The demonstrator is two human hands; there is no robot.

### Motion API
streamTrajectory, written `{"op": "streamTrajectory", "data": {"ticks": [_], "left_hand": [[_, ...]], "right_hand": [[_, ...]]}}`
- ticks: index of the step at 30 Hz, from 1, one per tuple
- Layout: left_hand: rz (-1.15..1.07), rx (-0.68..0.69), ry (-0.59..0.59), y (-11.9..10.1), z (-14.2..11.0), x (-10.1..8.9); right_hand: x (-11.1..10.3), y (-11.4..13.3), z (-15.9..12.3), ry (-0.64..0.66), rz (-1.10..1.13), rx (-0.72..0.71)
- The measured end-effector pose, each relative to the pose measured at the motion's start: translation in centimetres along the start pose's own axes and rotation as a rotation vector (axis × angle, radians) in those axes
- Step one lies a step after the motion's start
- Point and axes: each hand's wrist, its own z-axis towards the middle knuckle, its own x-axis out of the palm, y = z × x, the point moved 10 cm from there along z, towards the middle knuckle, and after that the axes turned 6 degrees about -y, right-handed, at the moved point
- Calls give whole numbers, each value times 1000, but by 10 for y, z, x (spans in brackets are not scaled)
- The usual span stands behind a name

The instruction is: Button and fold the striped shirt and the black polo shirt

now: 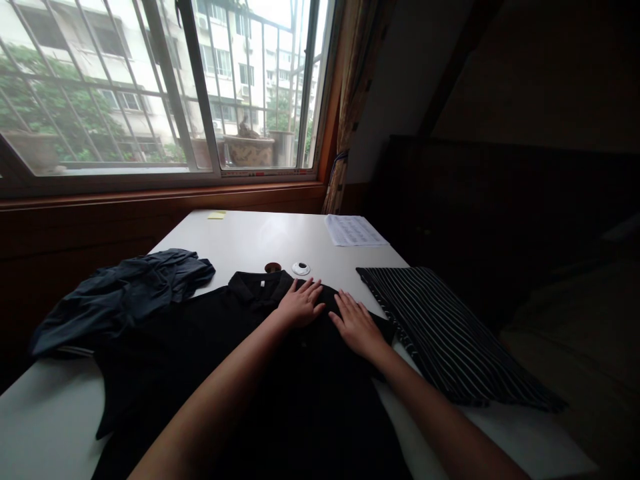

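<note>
A black collared shirt (200,360) lies spread on the white table (260,240), its collar toward the window. My left hand (300,303) rests flat on the shirt's upper right part, fingers stretched out and open. My right hand (357,327) lies flat beside it, near the shirt's right edge, fingers also stretched out. Neither hand holds anything.
A crumpled dark blue garment (125,293) lies at the table's left. A folded black cloth with white stripes (445,327) lies at the right. A small white round object (301,269), a brown disc (273,267), a printed paper (353,230) and a yellow note (217,215) sit farther back, below the window.
</note>
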Motion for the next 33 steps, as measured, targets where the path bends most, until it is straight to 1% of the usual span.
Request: {"op": "streamTrajectory", "data": {"ticks": [4, 7, 9, 11, 12, 13, 15, 18, 20, 22, 23, 24, 26, 28, 29, 30, 31, 33], "left_hand": [[7, -10, -38, -3, 0, -4], [4, -1, -67, -12, -6, -14], [-7, 27, -93, -19, -17, -26], [-27, 72, -142, -23, -35, -45], [-37, 92, -172, -21, -46, -57], [-42, 101, -198, -16, -57, -69], [-38, 74, -222, 5, -82, -90], [-22, -53, -248, 55, -116, -115], [-30, -127, -258, 85, -135, -123], [-49, -179, -267, 107, -148, -123], [-59, -197, -272, 114, -152, -122], [-68, -207, -278, 119, -155, -119], [-83, -199, -288, 124, -158, -113], [-94, -163, -294, 123, -159, -108], [-99, -145, -299, 122, -159, -107], [-104, -132, -304, 121, -160, -107], [-111, -124, -309, 120, -160, -108], [-129, -124, -314, 120, -162, -111]], "right_hand": [[2, -6, 1, 10, 3, 18], [3, -5, 2, 25, 3, 29], [3, -4, 2, 31, 4, 34], [4, -5, 1, 41, 1, 38], [4, -6, 1, 47, -1, 41], [5, -7, 2, 56, -2, 44], [7, -9, 4, 75, 0, 54], [3, -11, 10, 112, -11, 104], [-10, -5, 17, 91, -50, 130], [-32, 19, 27, 6, -75, 86], [-45, 38, 32, -47, -66, 28], [-56, 60, 35, -90, -32, -44], [-70, 111, 38, -108, 89, -226], [-71, 165, 32, -40, 247, -472], [-69, 187, 25, 9, 324, -588], [-66, 204, 19, 52, 388, -678], [-61, 214, 14, 85, 434, -737], [-50, 219, 7, 117, 476, -765]]}}
